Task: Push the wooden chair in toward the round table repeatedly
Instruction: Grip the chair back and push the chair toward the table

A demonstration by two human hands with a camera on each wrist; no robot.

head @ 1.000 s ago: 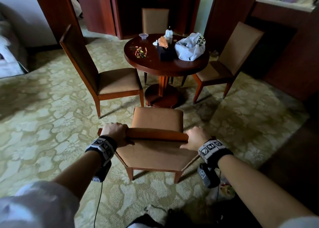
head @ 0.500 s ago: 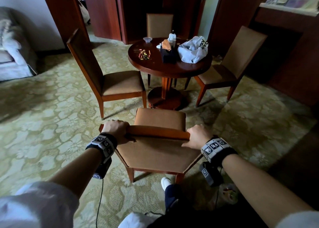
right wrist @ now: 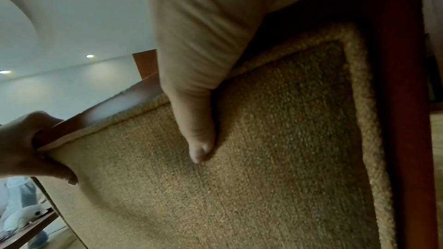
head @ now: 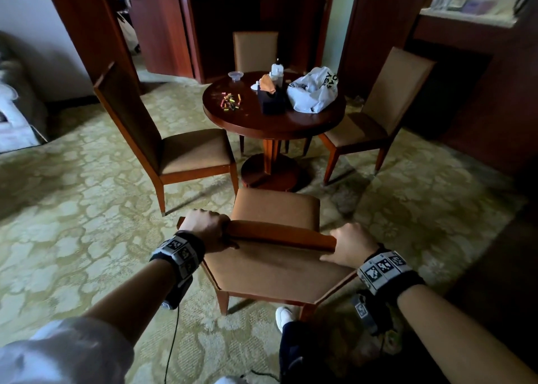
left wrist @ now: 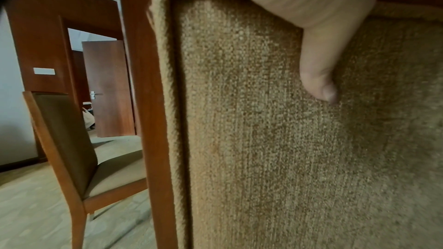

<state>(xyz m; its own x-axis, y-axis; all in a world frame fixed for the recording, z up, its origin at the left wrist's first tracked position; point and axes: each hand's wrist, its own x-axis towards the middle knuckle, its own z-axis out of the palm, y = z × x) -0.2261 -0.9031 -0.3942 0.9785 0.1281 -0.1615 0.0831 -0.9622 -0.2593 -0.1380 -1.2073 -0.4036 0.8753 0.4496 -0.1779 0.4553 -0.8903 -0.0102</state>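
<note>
A wooden chair (head: 273, 209) with tan upholstery stands in front of me, its seat facing the round dark table (head: 273, 121). The seat's front edge sits near the table's pedestal base (head: 270, 171). My left hand (head: 205, 229) grips the left end of the chair's top rail, and my right hand (head: 350, 245) grips the right end. In the left wrist view my thumb (left wrist: 318, 75) presses the fabric chair back (left wrist: 263, 158). The right wrist view shows the other thumb (right wrist: 196, 135) on the same fabric (right wrist: 263, 158), with my left hand (right wrist: 28, 149) at the far end.
Three more chairs surround the table: left (head: 174, 150), right (head: 375, 121), far side (head: 254, 50). On the table lie a white plastic bag (head: 314, 91), a dark tissue box (head: 272, 100) and small coloured pieces (head: 230, 102). Patterned carpet (head: 87, 223) spreads around. My shoe (head: 283, 315) is behind the chair.
The chair has slid forward toward the table with both hands still gripping its top rail. I have stepped after it, and a foot now shows behind the chair.
</note>
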